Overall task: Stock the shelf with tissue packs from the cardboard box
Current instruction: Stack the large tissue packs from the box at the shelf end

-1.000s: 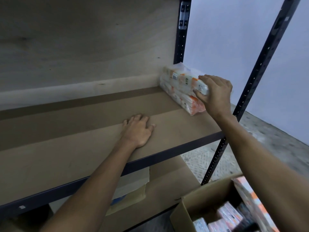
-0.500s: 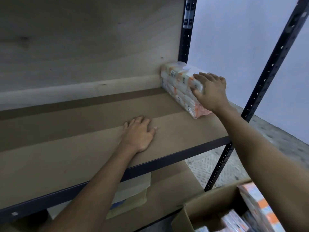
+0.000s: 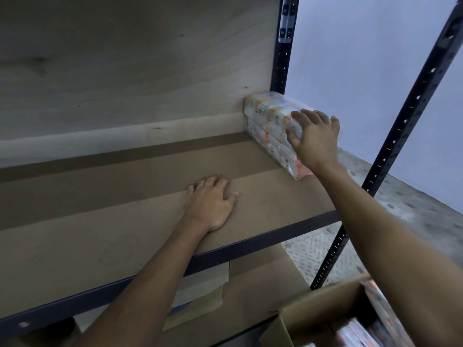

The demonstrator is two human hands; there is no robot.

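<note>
One tissue pack [image 3: 270, 121] under the right hand [image 3: 317, 141], snug in the shelf [image 3: 125, 209] corner; fingers [image 3: 308, 115] curled over its top, gripping; left hand [image 3: 213, 206] flat, holding nothing; likely the end of placing; next: let go, reach down behind to the cardboard box [image 3: 320, 314].

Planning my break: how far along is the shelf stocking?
Done: a stack of packs sits in the shelf's right back corner. In hand: the right hand grips its top; the left hand rests flat on the shelf. Left: more packs lie in the box; most of the shelf is bare.
</note>
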